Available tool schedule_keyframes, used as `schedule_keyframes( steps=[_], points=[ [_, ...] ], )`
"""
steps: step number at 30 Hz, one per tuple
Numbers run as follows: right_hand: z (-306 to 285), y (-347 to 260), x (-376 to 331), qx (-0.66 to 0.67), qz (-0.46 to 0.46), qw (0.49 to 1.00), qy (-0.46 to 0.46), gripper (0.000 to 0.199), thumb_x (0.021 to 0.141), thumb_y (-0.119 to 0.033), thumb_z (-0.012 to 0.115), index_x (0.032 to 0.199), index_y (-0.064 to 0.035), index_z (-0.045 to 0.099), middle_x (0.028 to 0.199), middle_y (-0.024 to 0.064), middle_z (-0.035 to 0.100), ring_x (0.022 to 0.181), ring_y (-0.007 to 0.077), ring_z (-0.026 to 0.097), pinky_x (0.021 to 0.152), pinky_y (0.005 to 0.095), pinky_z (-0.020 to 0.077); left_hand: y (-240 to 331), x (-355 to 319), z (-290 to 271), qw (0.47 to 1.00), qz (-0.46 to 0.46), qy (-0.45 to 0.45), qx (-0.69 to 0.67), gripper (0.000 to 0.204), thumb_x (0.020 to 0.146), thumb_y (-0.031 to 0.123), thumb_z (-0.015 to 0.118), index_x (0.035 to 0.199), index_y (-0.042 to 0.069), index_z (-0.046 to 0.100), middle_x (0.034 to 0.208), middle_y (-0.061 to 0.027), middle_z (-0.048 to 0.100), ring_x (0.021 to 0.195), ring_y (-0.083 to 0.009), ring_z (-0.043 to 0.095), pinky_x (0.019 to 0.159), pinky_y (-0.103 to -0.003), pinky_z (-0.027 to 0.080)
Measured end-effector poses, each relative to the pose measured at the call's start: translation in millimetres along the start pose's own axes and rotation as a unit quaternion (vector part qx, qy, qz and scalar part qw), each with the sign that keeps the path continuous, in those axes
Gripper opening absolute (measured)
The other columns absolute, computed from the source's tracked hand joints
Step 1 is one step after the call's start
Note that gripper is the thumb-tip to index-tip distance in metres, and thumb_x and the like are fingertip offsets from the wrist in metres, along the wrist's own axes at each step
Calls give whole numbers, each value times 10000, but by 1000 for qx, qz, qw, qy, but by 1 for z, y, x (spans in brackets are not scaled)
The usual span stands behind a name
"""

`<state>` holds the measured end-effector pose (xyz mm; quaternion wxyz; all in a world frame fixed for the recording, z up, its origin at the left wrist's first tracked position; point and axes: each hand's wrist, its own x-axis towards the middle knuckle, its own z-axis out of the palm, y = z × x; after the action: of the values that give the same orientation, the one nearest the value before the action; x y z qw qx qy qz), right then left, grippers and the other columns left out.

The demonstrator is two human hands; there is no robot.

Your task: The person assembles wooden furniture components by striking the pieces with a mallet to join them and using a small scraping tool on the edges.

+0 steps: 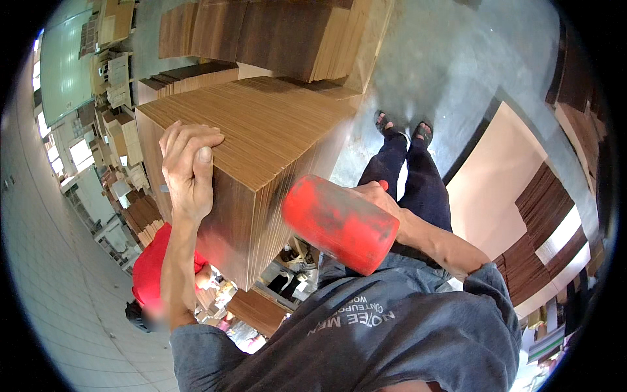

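A thick stack of brown wood-grain boards (274, 124) stands in front of me, packed face to face with their edges showing on top. My left hand (188, 166) is at the stack's near left edge, fingers curled over the top and thumb pressed beside them. In my right hand (384, 201) is a red mallet (339, 222) with a large, dark-smudged cylindrical head. Its head hangs just right of the stack's near corner, with a small gap visible between them. Most of the handle is hidden behind the head and my fingers.
More brown boards (261, 32) stand beyond the stack. To the right, a pale sheet (499, 176) lies near dark brown boards (545, 196). A person in a red top (151, 268) is at the lower left. Grey floor (450, 59) stretches past my feet.
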<state>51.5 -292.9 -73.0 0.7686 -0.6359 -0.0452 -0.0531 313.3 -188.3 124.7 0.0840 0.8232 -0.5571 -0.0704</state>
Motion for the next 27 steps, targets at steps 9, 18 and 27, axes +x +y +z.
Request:
schedule_keyframes(
  steps=[9, 18, 27],
  points=[
    [0, -4, 6, 13, -17, 1000, -4, 503, 790, -261, 633, 1198, 22, 554, 833, 215, 648, 731, 374, 656, 657, 424, 529, 0, -3, -2, 1000, -1, 0, -2, 350, 1003, 278, 448, 898, 36, 677, 916, -108, 679, 952, -288, 614, 1015, -480, 355],
    [46, 32, 13, 246, -26, 964, 96, 321, 771, -200, 646, 1017, -7, 572, 672, 129, 572, 625, 333, 619, 570, 414, 497, -2, 2, -1, 1000, 5, 8, -5, 348, 1002, 282, 451, 894, 41, 677, 906, -98, 681, 955, -281, 619, 1011, -480, 357],
    [4, -30, 31, -12, -75, 997, 6, 317, 759, -185, 651, 1004, -5, 559, 664, 127, 551, 629, 333, 622, 565, 424, 490, 1, 2, -3, 1000, -15, -6, 1, 342, 992, 277, 461, 886, 42, 685, 912, -97, 684, 969, -286, 619, 1027, -491, 349]
  ],
)
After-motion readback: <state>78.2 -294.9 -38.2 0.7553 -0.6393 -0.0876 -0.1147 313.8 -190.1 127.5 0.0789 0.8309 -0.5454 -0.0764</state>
